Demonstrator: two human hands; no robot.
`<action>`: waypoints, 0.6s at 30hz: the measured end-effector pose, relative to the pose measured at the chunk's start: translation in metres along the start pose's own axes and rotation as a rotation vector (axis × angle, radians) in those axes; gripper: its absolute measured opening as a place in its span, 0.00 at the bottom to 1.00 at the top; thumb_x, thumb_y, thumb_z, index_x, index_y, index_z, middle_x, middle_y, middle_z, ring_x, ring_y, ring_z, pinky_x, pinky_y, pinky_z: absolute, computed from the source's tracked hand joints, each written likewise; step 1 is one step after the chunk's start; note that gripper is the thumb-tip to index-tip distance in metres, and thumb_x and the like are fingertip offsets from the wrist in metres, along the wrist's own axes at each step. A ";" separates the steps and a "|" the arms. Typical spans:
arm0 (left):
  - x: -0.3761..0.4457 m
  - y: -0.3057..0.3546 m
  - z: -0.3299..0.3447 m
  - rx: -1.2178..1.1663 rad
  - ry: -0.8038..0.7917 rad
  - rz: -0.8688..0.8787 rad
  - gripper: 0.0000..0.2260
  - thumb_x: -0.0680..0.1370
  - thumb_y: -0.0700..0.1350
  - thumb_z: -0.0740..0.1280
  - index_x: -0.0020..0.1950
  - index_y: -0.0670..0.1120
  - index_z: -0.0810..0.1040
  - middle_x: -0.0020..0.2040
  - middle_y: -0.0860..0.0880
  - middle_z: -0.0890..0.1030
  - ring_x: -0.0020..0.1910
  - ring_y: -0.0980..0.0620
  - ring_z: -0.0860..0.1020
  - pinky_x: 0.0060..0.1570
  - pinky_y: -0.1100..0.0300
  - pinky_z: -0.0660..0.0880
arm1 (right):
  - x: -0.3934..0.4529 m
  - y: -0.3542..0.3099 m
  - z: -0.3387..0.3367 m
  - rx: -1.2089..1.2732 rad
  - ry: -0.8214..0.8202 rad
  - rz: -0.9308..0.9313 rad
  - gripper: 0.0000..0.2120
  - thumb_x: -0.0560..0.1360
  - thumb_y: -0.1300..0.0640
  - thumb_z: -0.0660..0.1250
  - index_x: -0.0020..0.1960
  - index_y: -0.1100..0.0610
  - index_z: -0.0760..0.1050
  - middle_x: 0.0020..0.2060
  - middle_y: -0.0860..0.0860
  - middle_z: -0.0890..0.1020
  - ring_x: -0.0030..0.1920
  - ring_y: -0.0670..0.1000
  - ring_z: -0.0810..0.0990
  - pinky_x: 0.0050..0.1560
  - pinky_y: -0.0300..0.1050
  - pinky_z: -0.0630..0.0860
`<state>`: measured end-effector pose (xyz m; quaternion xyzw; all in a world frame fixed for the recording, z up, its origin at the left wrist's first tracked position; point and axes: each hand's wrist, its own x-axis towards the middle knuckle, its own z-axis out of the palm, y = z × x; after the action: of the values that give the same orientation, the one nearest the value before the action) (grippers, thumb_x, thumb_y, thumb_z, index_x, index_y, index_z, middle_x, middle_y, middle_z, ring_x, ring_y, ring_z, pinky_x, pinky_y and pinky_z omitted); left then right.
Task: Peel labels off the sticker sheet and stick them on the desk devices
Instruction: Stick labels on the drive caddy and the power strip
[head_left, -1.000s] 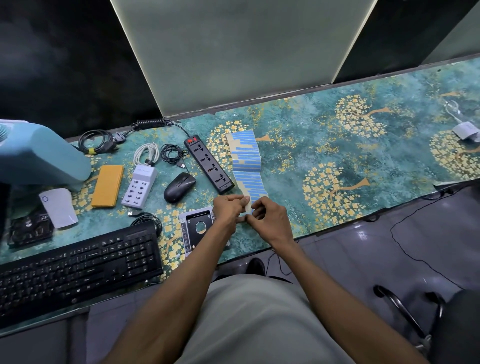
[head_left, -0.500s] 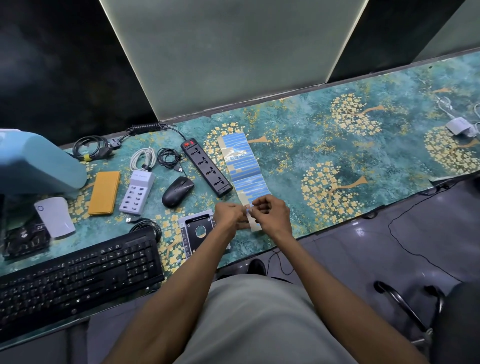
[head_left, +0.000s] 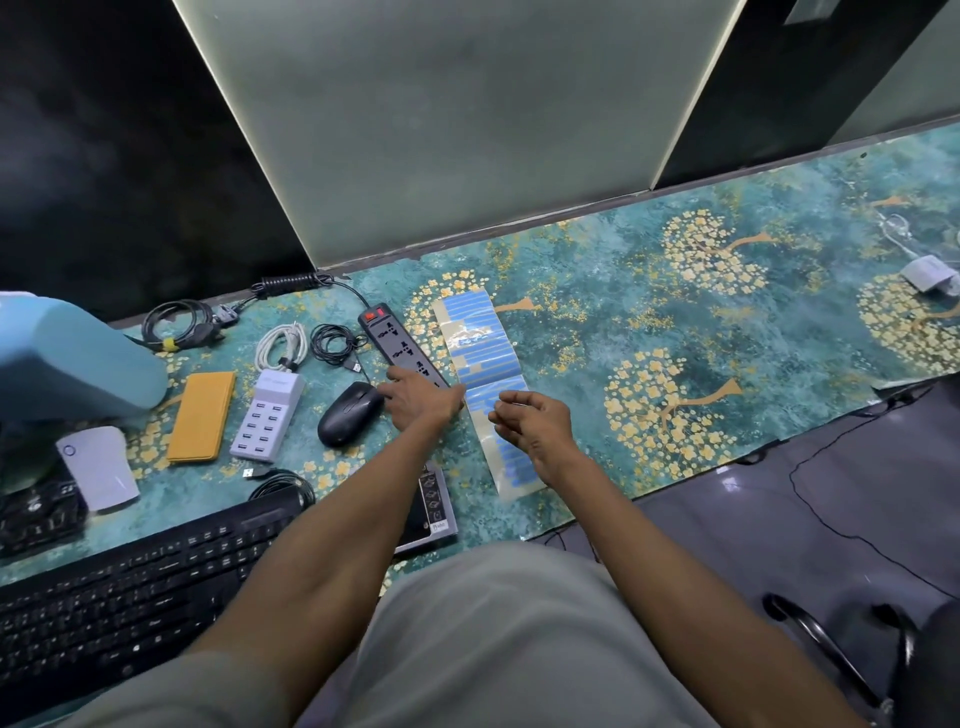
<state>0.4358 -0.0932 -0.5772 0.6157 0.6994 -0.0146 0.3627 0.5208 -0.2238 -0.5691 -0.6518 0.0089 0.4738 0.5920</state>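
An office desk: a keyboard (head_left: 119, 587), mouse (head_left: 349, 413) and power strip (head_left: 402, 345) below partition panels (head_left: 457, 119).

One head-worn wide-angle view looks steeply down and forward from above the seated person's lap, close over the desk (head_left: 597, 322) edge (wall panels bend at the margins).

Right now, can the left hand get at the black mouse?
Probably yes: the left hand is stretched toward the black mouse, its fingers beside the mouse's far end, with nothing between them.
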 end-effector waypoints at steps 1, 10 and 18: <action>0.003 0.000 0.000 -0.011 0.004 0.006 0.49 0.69 0.57 0.79 0.77 0.37 0.54 0.72 0.33 0.63 0.67 0.33 0.72 0.60 0.47 0.74 | 0.003 -0.003 0.002 -0.002 -0.015 0.001 0.05 0.76 0.67 0.73 0.51 0.62 0.80 0.43 0.61 0.84 0.43 0.56 0.85 0.48 0.48 0.83; 0.015 -0.031 -0.024 -0.992 -0.262 -0.157 0.10 0.61 0.45 0.70 0.39 0.44 0.75 0.35 0.44 0.76 0.27 0.48 0.73 0.28 0.61 0.71 | 0.018 -0.009 0.042 -0.046 -0.100 0.049 0.08 0.77 0.64 0.73 0.55 0.62 0.81 0.48 0.60 0.84 0.49 0.58 0.83 0.57 0.57 0.83; 0.010 -0.073 -0.050 -1.687 -0.673 -0.294 0.14 0.80 0.49 0.64 0.57 0.38 0.75 0.43 0.40 0.76 0.36 0.45 0.75 0.34 0.56 0.78 | 0.015 -0.014 0.084 -0.192 -0.236 -0.026 0.08 0.72 0.59 0.79 0.49 0.56 0.82 0.43 0.55 0.85 0.44 0.54 0.84 0.50 0.52 0.83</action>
<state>0.3480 -0.0786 -0.5766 0.0155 0.4073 0.2760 0.8704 0.4864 -0.1461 -0.5554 -0.6453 -0.1144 0.5380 0.5302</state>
